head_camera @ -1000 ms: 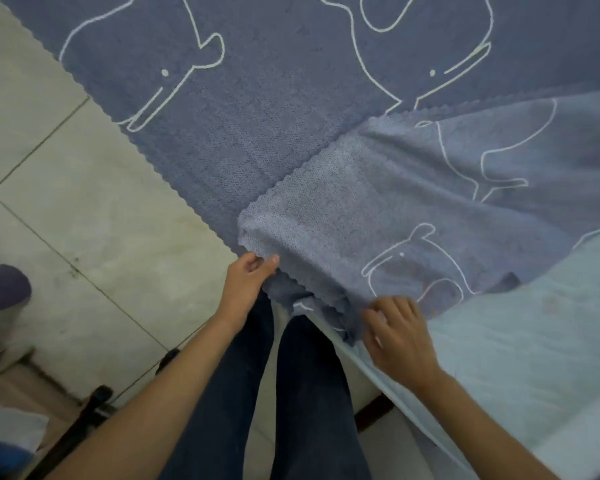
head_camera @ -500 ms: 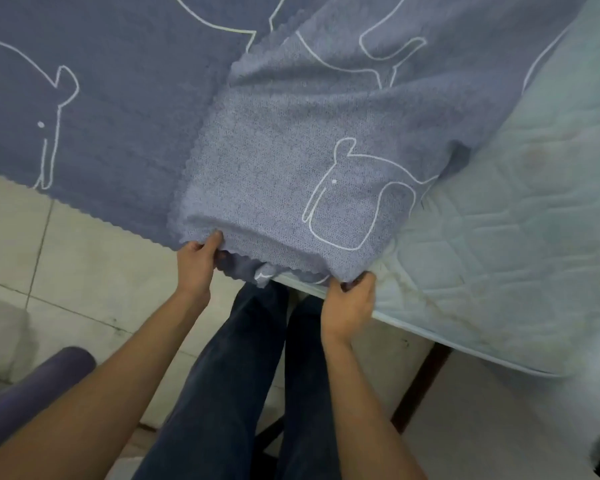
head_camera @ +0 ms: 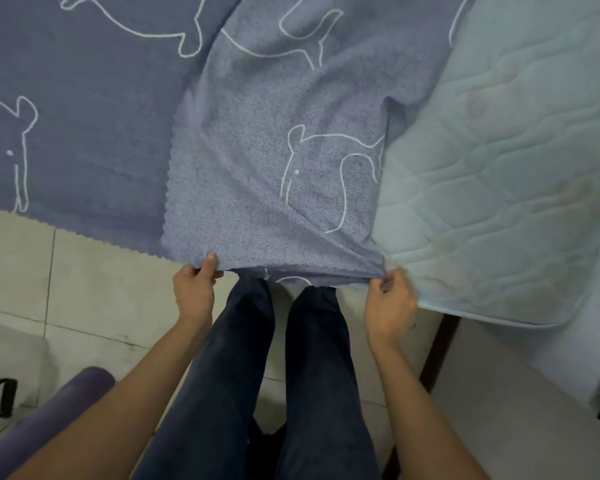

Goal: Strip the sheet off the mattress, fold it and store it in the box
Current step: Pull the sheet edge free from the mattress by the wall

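Left hand [head_camera: 194,289] pinching the near left corner of a folded-over flap of the sheet [head_camera: 274,168], thumb on top, fingers curled beneath. Right hand [head_camera: 390,306] gripping the flap's near right corner, fingers bunched round gathered cloth, just beside the mattress [head_camera: 499,185] edge. Flap pulled taut between both hands, paler side up, white animal outlines across it. Darker face of the same sheet spread far and left, scalloped edge over the tiled floor [head_camera: 101,289]. Pale quilted mattress bare on the right, stained near its corner. Dark trousers [head_camera: 229,375] below the flap, between the arms. Purple roll [head_camera: 49,410] at near left.
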